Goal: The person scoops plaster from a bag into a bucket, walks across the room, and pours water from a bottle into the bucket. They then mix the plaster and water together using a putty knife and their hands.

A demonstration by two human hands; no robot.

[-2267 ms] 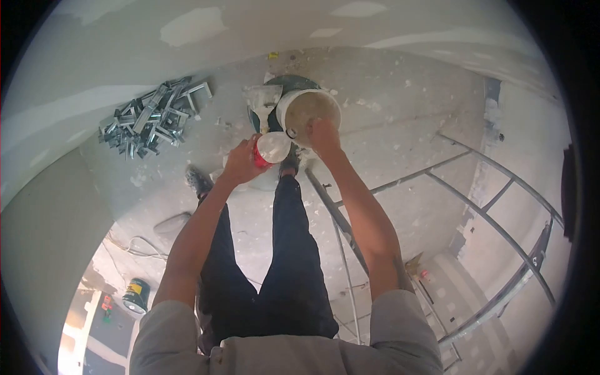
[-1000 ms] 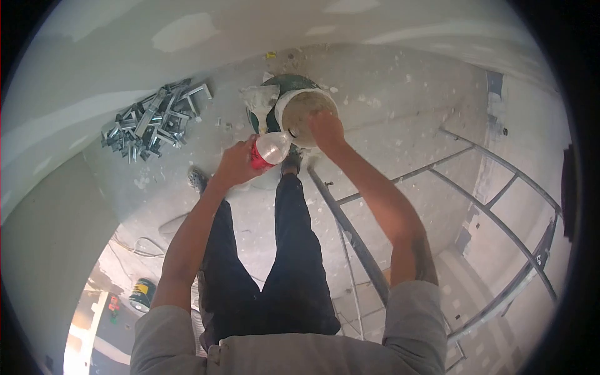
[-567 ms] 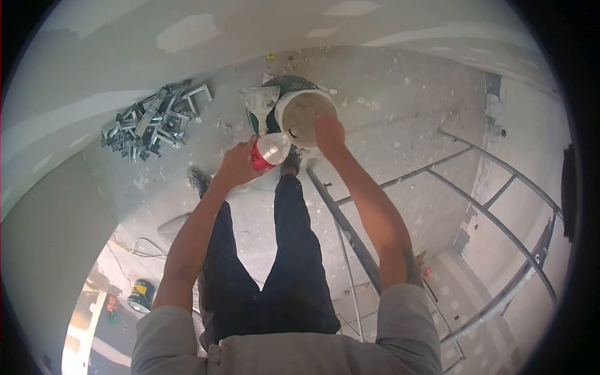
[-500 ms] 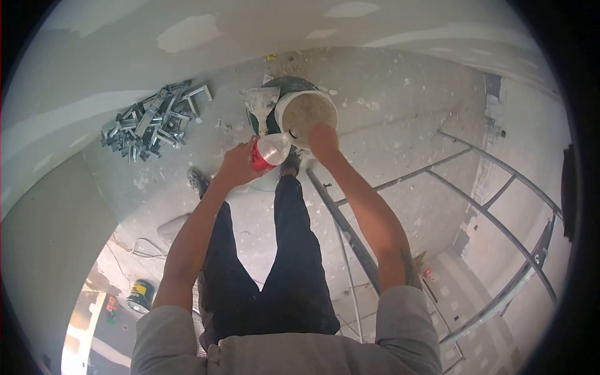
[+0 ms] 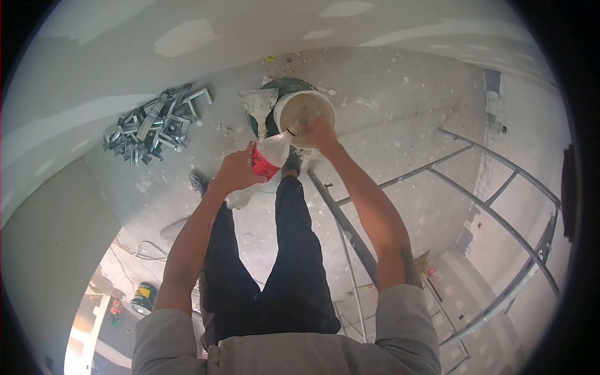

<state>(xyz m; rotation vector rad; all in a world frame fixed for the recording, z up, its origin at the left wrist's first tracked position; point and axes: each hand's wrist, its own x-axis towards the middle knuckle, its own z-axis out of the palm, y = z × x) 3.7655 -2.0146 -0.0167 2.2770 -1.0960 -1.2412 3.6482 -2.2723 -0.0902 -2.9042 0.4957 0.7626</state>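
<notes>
My left hand (image 5: 239,169) is closed around a clear plastic bottle (image 5: 273,152) with a red label. The bottle lies tilted on its side, its neck pointing at the near rim of a white bucket (image 5: 333,124). Greyish-beige material (image 5: 304,109) shows inside the bucket. Over the bucket's right part is my right hand (image 5: 320,132), its fingers smeared by motion, so I cannot see what they hold. Left of the bucket rests a wide, plaster-smeared blade tool (image 5: 259,103), on or beside a dark green round container (image 5: 289,84).
A heap of metal brackets (image 5: 156,125) lies on the floor to the left. A grey metal frame (image 5: 494,209) with rungs stands at the right. A cable (image 5: 145,252) and a dark bucket with a yellow label (image 5: 144,297) are at the lower left.
The bottle has turned slightly in my left hand's grip, showing more of its red label. My right hand has shifted a little over the bucket and is more blurred.
</notes>
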